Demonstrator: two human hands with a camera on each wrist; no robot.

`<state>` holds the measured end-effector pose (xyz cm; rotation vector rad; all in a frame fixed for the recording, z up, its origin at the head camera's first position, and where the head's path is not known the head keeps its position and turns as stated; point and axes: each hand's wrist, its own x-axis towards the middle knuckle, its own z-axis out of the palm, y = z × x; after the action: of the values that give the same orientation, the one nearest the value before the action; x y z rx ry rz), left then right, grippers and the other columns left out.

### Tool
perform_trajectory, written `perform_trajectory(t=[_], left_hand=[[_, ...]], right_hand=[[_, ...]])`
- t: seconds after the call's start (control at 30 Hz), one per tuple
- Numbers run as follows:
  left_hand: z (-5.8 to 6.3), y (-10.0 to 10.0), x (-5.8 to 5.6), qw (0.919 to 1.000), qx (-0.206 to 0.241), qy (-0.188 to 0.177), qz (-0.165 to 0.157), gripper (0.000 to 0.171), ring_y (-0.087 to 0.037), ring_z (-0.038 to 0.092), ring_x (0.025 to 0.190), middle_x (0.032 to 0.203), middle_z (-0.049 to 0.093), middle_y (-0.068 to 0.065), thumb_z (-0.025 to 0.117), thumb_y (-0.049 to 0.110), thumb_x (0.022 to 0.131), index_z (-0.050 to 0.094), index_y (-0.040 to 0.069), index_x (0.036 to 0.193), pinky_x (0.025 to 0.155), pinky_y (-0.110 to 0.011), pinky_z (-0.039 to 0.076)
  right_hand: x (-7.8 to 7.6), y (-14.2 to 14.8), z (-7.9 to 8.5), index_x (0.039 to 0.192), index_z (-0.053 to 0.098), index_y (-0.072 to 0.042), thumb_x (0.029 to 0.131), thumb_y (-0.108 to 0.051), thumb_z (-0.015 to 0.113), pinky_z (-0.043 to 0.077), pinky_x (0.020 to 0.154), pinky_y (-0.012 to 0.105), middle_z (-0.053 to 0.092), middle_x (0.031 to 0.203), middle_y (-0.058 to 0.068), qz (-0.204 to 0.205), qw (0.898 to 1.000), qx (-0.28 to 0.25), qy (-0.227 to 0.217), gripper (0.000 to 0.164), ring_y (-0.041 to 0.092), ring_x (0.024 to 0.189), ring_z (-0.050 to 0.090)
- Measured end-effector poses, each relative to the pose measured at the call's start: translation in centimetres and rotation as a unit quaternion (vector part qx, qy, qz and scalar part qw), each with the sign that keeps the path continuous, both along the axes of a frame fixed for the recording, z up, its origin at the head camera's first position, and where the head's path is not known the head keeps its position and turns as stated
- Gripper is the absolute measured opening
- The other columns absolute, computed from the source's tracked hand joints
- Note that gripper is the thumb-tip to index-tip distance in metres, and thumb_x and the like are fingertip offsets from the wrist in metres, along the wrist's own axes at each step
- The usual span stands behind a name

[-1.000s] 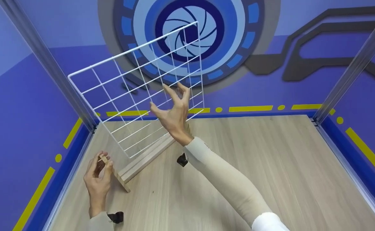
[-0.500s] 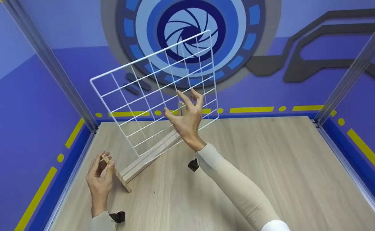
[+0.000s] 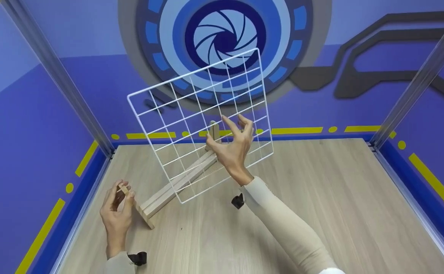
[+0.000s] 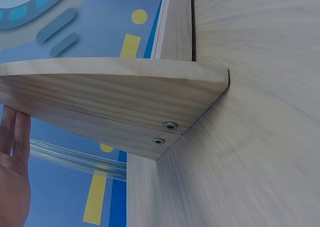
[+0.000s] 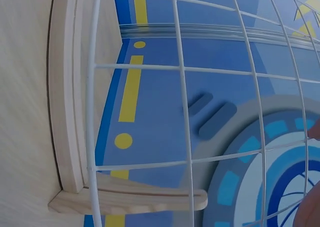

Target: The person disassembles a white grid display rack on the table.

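My right hand (image 3: pixel 233 149) pinches a white wire grid panel (image 3: pixel 195 93), which is raised and tilted over the table. The panel overlaps a wooden stand (image 3: pixel 162 199) in the head view. A grooved bar runs between the stand's two end pieces. My left hand (image 3: pixel 115 215) grips the top of its near end piece (image 3: pixel 146 219). Two bolts show in that end piece (image 4: pixel 125 97) in the left wrist view, with my left hand (image 4: pixel 14 182) at the edge. From the right wrist, the grid's lower wire (image 5: pixel 91 112) stands beside the grooved bar (image 5: pixel 65 87), apart from it.
The wood-grain table (image 3: pixel 305 198) extends to the right of the stand. Blue printed walls (image 3: pixel 290 110) with yellow dashes enclose the back and sides, with metal posts (image 3: pixel 419 80) at the corners. The stand's far end piece (image 3: pixel 215 131) rises behind the grid.
My right hand has carried the grid rightward and down, so its lower corner now overlaps the front of the stand's bar. My left hand has stayed on the near end piece.
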<state>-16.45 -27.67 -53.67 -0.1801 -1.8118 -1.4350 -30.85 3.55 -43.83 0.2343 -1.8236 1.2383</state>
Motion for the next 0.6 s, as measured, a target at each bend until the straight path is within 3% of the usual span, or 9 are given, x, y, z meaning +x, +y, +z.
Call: perform_trajectory(t=[0.17, 0.4, 0.6], left_hand=[[0.0, 0.0, 0.0, 0.9999, -0.008, 0.008, -0.002, 0.052, -0.038, 0.065, 0.107, 0.119, 0.062, -0.033, 0.066, -0.018, 0.085, 0.054, -0.012, 0.135, 0.096, -0.020, 0.052], [0.0, -0.1, 0.0, 1.0000, -0.001, 0.002, -0.007, 0.052, -0.040, 0.064, 0.108, 0.121, 0.062, -0.031, 0.066, -0.017, 0.086, 0.056, -0.009, 0.135, 0.097, -0.021, 0.052], [0.1, -0.2, -0.2, 0.9999, -0.005, 0.008, -0.007, 0.052, -0.035, 0.065, 0.108, 0.120, 0.061, -0.032, 0.066, -0.016, 0.086, 0.056, -0.008, 0.136, 0.097, -0.021, 0.052]], right_hand=[[0.1, 1.3, -0.8, 0.119, 0.075, -0.020, 0.063, -0.034, 0.092, 0.038, 0.096, 0.048, 0.047, 0.133, 0.011, -0.014, 1.000, -0.004, -0.005, 0.060, 0.023, 0.117, 0.045], [-0.2, 3.0, -1.3, 0.120, 0.074, -0.020, 0.062, -0.029, 0.093, 0.039, 0.097, 0.047, 0.046, 0.132, 0.012, -0.022, 1.000, -0.015, -0.009, 0.062, 0.024, 0.120, 0.044], [-0.3, 4.2, -1.4, 0.121, 0.074, -0.021, 0.063, -0.031, 0.094, 0.039, 0.094, 0.042, 0.045, 0.132, 0.010, -0.031, 0.999, -0.023, -0.027, 0.063, 0.022, 0.120, 0.043]])
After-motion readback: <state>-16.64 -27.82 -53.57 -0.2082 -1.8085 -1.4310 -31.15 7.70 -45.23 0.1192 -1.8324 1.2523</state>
